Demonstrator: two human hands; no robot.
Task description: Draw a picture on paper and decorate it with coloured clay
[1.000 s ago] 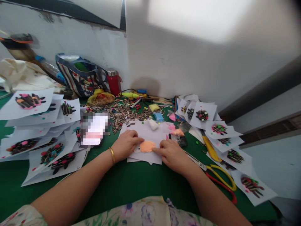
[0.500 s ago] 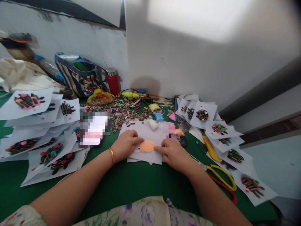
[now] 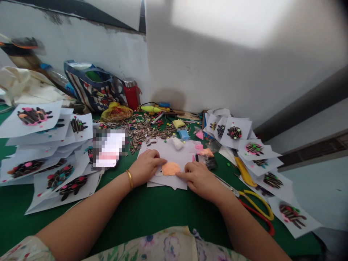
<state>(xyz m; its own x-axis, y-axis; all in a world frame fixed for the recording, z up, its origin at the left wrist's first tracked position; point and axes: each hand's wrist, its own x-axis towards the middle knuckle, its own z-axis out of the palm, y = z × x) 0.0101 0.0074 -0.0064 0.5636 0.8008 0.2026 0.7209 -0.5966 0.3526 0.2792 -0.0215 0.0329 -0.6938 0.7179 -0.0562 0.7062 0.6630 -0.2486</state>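
A flat, rounded patch of orange clay (image 3: 171,169) lies on a white paper sheet (image 3: 165,182), covering part of a small drawn animal whose head and eye show at its left. My left hand (image 3: 145,166) rests on the paper, its index finger reaching the clay's upper left edge; nothing is held in it. From the other side, my right hand (image 3: 200,180) has its index finger stretched out against the clay's lower right edge, with the other fingers bent in and no object in them. A lump of white clay (image 3: 178,143) sits on the paper behind.
Finished seed pictures (image 3: 58,177) are stacked at left beside a phone (image 3: 108,149), with more pictures (image 3: 272,180) at right. Scissors (image 3: 257,204) and a yellow-handled cutter (image 3: 244,170) lie near my right forearm. Behind are scattered sunflower seeds (image 3: 144,127) and a red flask (image 3: 131,95).
My right index finger has shifted slightly down along the clay's right edge. My left hand stays in nearly the same place.
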